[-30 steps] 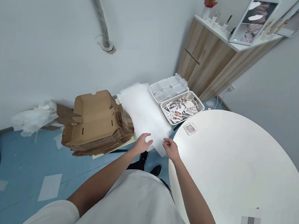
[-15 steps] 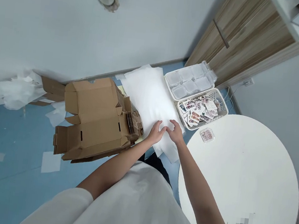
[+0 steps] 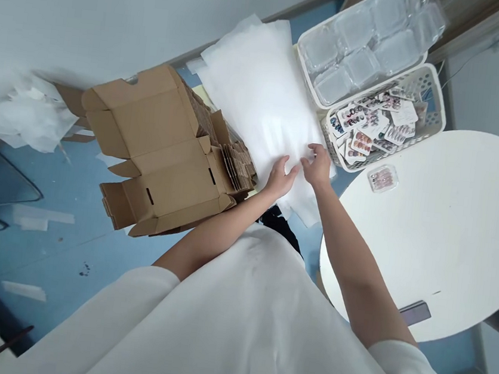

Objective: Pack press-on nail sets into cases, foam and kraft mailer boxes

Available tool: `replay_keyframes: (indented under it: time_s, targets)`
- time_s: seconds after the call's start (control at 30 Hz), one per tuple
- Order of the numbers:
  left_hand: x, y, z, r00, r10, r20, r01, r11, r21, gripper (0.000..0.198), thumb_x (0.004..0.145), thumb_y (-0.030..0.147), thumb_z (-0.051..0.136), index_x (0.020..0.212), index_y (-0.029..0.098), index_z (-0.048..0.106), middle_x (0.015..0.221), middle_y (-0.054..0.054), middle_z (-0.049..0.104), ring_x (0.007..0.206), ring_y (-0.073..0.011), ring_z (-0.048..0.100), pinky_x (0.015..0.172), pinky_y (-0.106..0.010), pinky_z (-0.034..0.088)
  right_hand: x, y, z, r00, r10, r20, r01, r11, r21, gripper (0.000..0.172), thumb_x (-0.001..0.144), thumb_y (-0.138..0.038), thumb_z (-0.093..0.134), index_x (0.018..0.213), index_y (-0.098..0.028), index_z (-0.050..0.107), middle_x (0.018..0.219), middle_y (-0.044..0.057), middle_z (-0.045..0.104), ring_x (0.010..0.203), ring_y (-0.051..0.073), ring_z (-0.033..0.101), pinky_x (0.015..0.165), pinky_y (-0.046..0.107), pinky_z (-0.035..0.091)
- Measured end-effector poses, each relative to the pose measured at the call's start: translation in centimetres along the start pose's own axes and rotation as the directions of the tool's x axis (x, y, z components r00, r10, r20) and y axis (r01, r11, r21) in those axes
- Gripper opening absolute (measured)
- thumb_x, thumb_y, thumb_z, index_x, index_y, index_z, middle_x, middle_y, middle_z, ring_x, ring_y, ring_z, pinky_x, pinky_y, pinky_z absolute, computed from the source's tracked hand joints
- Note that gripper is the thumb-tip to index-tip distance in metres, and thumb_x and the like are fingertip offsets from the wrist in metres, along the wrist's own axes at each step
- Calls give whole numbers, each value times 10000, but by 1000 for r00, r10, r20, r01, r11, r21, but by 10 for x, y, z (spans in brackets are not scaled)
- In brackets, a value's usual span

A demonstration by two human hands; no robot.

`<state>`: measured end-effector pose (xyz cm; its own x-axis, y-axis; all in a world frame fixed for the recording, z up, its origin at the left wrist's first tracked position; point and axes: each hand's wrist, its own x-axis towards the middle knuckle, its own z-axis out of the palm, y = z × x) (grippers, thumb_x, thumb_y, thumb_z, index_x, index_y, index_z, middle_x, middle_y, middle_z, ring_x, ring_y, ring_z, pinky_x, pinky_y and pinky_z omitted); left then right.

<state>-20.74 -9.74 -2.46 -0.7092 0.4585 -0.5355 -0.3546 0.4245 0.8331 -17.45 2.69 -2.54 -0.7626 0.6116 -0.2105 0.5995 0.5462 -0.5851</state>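
Note:
A stack of white foam sheets (image 3: pixel 260 92) lies on the floor between the cardboard and two baskets. Both my hands rest on its near end. My left hand (image 3: pixel 281 178) lies on the sheets with fingers curled, thumb toward the other hand. My right hand (image 3: pixel 317 166) sits just to its right, fingertips pinched at the top sheet's surface. The two hands almost touch each other.
A pile of flattened cardboard boxes (image 3: pixel 168 148) lies left of the sheets. Behind and right stand a basket of clear plastic cases (image 3: pixel 364 50) and a basket of nail-tip packs (image 3: pixel 383 121). A round white table (image 3: pixel 442 233) carries one small clear case (image 3: pixel 382 178).
The view has tipped further down and closer to the floor. Both hands have moved forward onto the foam sheets and drawn together.

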Motion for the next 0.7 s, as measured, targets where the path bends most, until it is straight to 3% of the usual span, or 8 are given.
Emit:
replay_keyframes:
  time_s: [0.17, 0.37, 0.5, 0.7]
  targets:
    - [0, 4, 6, 1000, 5, -23, -6, 1000, -28, 440, 806, 392, 508, 1197, 201, 444, 1323, -95, 405, 1239, -235, 351, 1015, -370, 281, -2, -5, -1, 995, -93, -22, 94, 994, 51, 258, 789, -313, 438, 1015, -191, 459, 934, 68, 534, 836, 203, 514, 784, 376, 393]
    - [0, 8, 14, 999, 37, -22, -40, 986, -161, 389, 870, 425, 378, 1170, 196, 470, 1247, -83, 488, 1184, -206, 427, 985, -343, 325, -14, -14, -3, 993, -113, -32, 116, 983, 143, 385, 843, -388, 377, 1173, -192, 348, 816, 36, 539, 772, 186, 534, 742, 356, 396]
    - [-3, 10, 15, 997, 25, -68, -36, 986, -166, 415, 868, 434, 381, 1201, 195, 443, 1260, -85, 474, 1190, -198, 422, 985, -327, 328, -19, -18, -6, 993, -111, -46, 115, 987, 115, 299, 847, -365, 365, 1071, -187, 453, 766, 34, 550, 768, 192, 538, 725, 353, 403]
    - [-8, 16, 14, 989, 62, -132, -81, 986, -145, 406, 850, 401, 444, 1204, 203, 441, 1287, -78, 444, 1150, -185, 459, 966, -315, 356, -26, -17, -9, 990, -128, -57, 132, 988, 79, 254, 843, -309, 367, 901, -180, 578, 885, 84, 573, 857, 208, 541, 787, 365, 405]
